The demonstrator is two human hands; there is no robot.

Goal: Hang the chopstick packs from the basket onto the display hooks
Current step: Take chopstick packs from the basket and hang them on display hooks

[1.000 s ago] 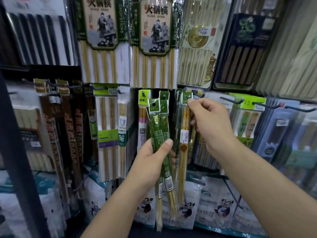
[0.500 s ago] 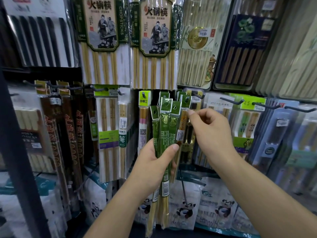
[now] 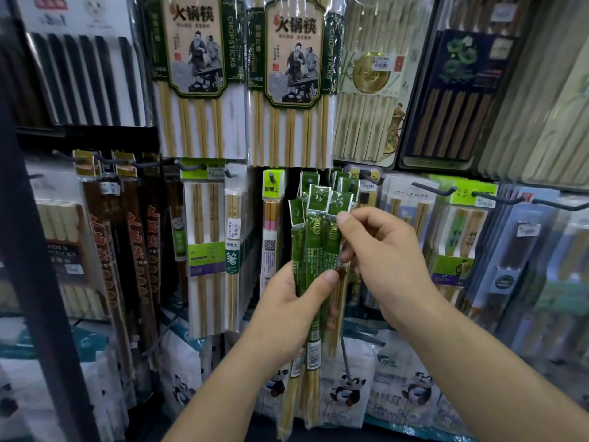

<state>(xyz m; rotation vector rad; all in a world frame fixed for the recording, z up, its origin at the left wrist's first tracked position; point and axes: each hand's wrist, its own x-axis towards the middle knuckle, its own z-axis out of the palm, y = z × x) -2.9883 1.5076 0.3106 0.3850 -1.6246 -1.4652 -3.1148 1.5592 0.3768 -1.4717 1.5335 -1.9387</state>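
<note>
My left hand grips a bunch of slim green chopstick packs upright in front of the display, thumb across their front. My right hand pinches the rightmost green pack near its top, just below the hang tab. Behind the bunch, more green packs hang on a dark display hook. The basket is out of sight.
The wall is packed with hanging chopstick packs: large bamboo sets above, a yellow-green tagged pack left of the bunch, red-brown packs further left. Bare hook tips stick out at right. Panda-printed bags stand below.
My right hand came down off the hook to the top of the held bunch. My left hand shifted the bunch slightly right and the packs fanned out.
</note>
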